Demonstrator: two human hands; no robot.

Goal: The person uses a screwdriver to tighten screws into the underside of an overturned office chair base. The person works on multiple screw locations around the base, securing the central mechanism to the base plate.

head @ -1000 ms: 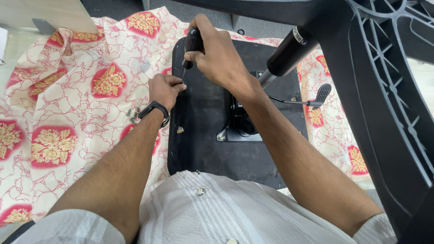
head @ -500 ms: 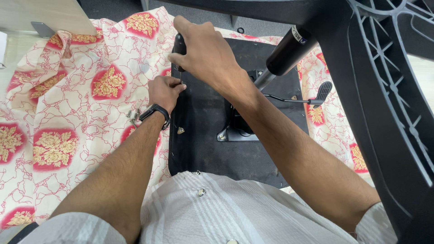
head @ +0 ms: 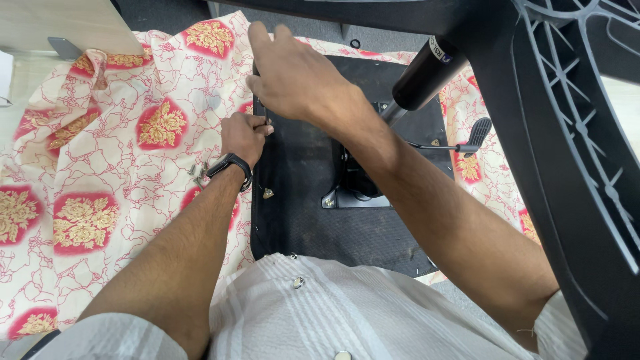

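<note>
Black and rigid, the upturned chair seat (head: pixel 313 220) lies on the flowered cloth (head: pixel 100 153) just in front of me, its gas cylinder (head: pixel 423 77) slanting off to the far right. My left hand (head: pixel 243 137) pinches something small at the seat's left edge, fingers narrow; I cannot tell what it is. My right hand (head: pixel 293 80) curls over the far left edge. It looks heavy and stiff, so the edges seem the surest hold.
</note>
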